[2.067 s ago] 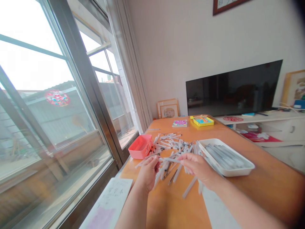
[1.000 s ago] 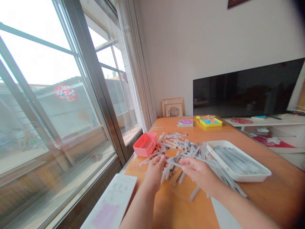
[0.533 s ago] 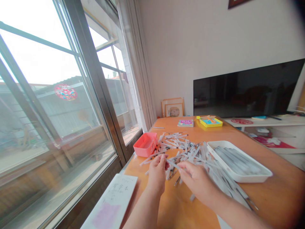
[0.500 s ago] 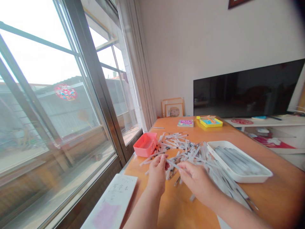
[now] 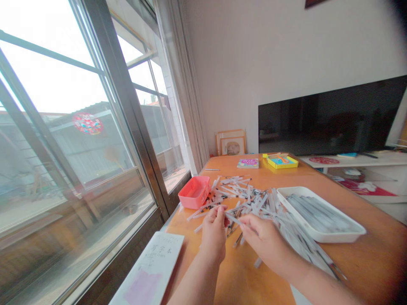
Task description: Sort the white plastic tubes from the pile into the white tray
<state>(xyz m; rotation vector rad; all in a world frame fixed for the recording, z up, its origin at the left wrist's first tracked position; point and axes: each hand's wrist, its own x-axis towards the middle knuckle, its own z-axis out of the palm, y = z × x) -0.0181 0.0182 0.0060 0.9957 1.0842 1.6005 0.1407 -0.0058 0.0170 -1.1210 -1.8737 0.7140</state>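
Note:
Both hands meet over an orange wooden table [image 5: 349,199], above a loose pile of translucent white pen parts [image 5: 248,199]. My left hand [image 5: 213,235] is closed, its fingertips pinching one end of a thin white pen piece [image 5: 232,219]. My right hand [image 5: 264,240] is closed too and pinches the other end of the same piece. A white tray [image 5: 321,235] with several grey pens laid side by side stands just right of the hands. A pink box [image 5: 194,198] sits left of the pile, beyond my left hand.
A large window [image 5: 63,148] runs along the left. A paper booklet [image 5: 149,271] lies at the table's near left corner. At the far end sit a small book [image 5: 248,163], a yellow box [image 5: 280,161] and one lone pen [image 5: 211,170]. A dark television [image 5: 330,118] stands behind.
Both hands have drawn closer together and slightly nearer to me, still pinching the white pen piece between them. The head view has shifted a little to the left.

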